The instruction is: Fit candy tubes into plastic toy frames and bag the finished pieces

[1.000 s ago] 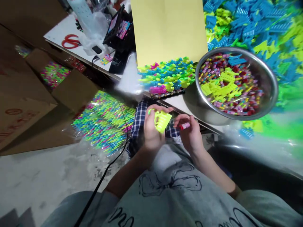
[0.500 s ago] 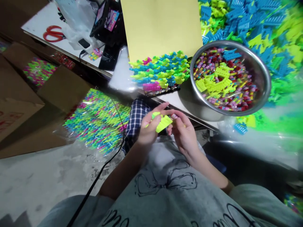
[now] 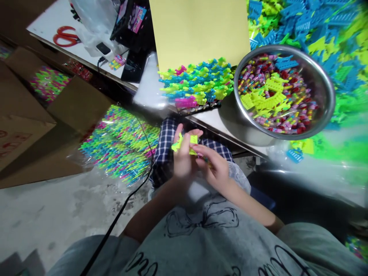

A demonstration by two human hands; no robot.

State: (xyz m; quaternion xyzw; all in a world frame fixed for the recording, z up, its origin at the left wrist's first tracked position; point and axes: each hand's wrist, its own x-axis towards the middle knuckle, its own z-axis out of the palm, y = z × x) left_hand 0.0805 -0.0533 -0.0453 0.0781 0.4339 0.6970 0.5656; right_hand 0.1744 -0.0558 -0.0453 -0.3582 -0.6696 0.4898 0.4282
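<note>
Above my lap, my left hand is closed on a yellow-green plastic toy piece, thumb across its middle. My right hand pinches a small, colourful wrapped candy against the lower right end of that piece; fingers hide most of the candy. On the table ahead, rows of yellow, blue, green and pink toy pieces stand packed in a dark holder. Right of them sits a metal bowl of wrapped candies, with yellow pieces and a blue one on top.
A large heap of blue and yellow-green pieces covers the table's right. Behind the rows stands a yellow board. Red-handled scissors lie at upper left. A bagged batch, a cardboard box and a black cable are on the left.
My left hand has turned the yellow-green piece, its thumb now lying over it. My right hand has moved left and brought the candy against the piece's end.
</note>
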